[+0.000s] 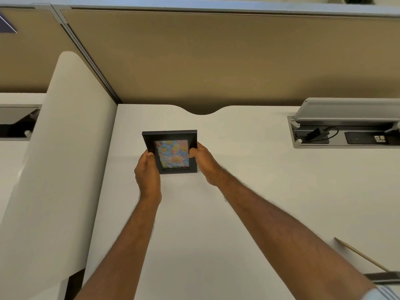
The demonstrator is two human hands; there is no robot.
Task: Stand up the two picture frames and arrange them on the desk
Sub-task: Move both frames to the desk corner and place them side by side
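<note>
A black picture frame [170, 137] with a colourful flower picture stands upright on the white desk [249, 191], near its far left corner. My left hand [147, 169] grips its left edge, thumb on the front. My right hand [202, 162] holds the right edge, fingers curled onto the front. At the lower right edge of the view a dark flat object [383, 277] lies on the desk beside a thin wooden strip [359, 254]; I cannot tell whether this is the second frame.
A white curved side panel [65, 159] borders the desk on the left. A tan partition wall [216, 61] runs along the back. An open cable tray [346, 135] with a raised grey lid and a plug sits at the back right.
</note>
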